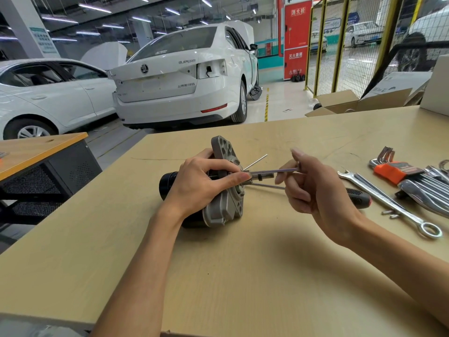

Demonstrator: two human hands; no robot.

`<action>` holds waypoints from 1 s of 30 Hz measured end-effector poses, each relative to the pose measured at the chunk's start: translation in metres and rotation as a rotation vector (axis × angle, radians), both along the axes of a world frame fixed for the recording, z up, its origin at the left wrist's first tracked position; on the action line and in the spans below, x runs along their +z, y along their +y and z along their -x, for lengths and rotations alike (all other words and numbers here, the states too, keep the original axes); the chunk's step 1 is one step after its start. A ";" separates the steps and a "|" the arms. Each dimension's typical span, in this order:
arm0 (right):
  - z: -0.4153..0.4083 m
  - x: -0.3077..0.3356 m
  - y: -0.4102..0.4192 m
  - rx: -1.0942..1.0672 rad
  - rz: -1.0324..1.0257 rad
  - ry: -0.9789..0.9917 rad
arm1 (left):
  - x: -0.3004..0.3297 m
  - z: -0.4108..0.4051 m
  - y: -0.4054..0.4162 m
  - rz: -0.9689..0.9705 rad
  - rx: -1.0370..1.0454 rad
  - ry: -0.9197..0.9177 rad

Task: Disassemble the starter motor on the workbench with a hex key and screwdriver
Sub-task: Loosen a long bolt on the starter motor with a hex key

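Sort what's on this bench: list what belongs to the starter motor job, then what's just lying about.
In the job:
- starter motor, held by the left hand
- hex key, pinched in the right hand
- screwdriver, lying behind the right hand
- hex key set in its orange holder

Lying about:
- combination wrench
- other wrenches
- cardboard box

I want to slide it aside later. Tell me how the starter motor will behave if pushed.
The starter motor looks like cast metal, so probably heavy for its size and stiff. Its black round body might roll, though the flat flange probably checks that. The left hand steadies it now, so expect some shifting.
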State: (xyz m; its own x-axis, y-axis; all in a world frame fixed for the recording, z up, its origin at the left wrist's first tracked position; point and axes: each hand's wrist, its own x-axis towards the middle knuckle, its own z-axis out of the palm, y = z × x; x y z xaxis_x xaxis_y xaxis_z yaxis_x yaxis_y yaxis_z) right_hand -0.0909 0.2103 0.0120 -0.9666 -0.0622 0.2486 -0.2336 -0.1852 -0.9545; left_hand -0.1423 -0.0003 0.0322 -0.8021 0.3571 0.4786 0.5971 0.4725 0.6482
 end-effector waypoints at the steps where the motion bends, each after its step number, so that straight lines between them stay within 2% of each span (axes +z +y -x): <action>1: -0.001 0.000 0.000 0.011 0.005 0.018 | 0.000 0.000 0.000 0.001 0.001 0.003; 12: -0.003 -0.001 -0.002 -0.083 -0.052 0.082 | -0.003 0.003 -0.002 -0.023 0.001 -0.006; 17: 0.002 -0.003 0.001 -0.153 -0.010 -0.052 | -0.003 0.002 -0.001 -0.029 -0.001 0.005; 20: 0.003 -0.002 0.002 -0.112 0.003 -0.086 | -0.002 0.001 -0.001 -0.026 -0.010 0.012; 25: 0.000 0.000 0.001 0.012 0.020 -0.013 | -0.001 0.000 -0.001 -0.009 0.002 0.012; 30: -0.001 -0.002 0.000 -0.046 -0.025 0.055 | -0.001 0.001 0.000 -0.007 0.004 0.017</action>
